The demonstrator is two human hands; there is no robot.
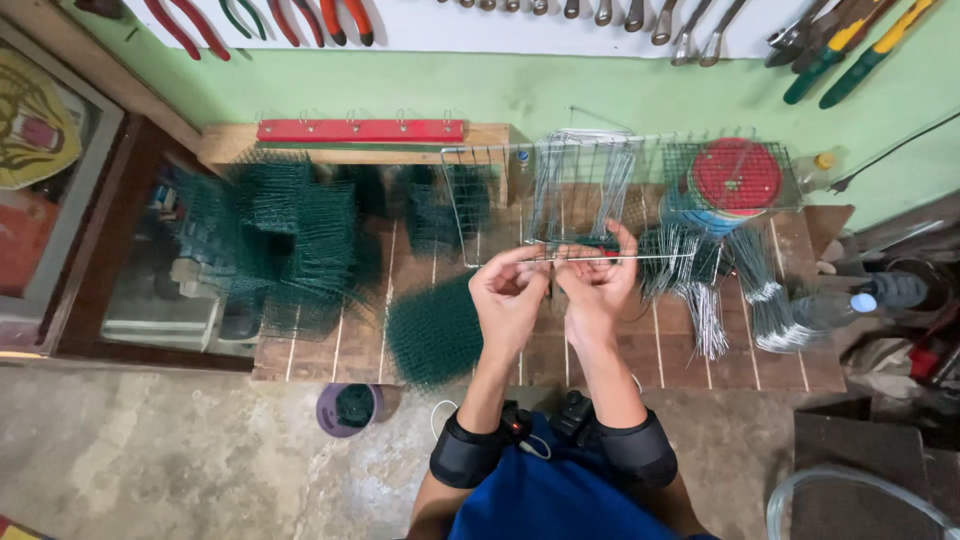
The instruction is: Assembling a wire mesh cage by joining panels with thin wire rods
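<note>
I hold a thin wire rod (600, 258) in front of me, over the wooden table (780, 350). My left hand (508, 296) is closed on the left end of the rod, with the fingers curled and the thumb pressed on top. My right hand (598, 288) is just beside it at 3 o'clock and pinches the same rod; its fingers are bent around it, and one finger points up to 12 o'clock. The rod runs flat from my hands toward 3 o'clock.

Behind my hands, at 12 o'clock, a silver wire mesh panel (580, 190) stands upright. At 9 o'clock from my left hand lies a folded green mesh piece (432, 330), and farther at 10 o'clock is a pile of green mesh (290, 235). At 3 o'clock lie bundles of cut wires (765, 305), and at 1 o'clock I see a red spool (737, 175) inside a wire cage.
</note>
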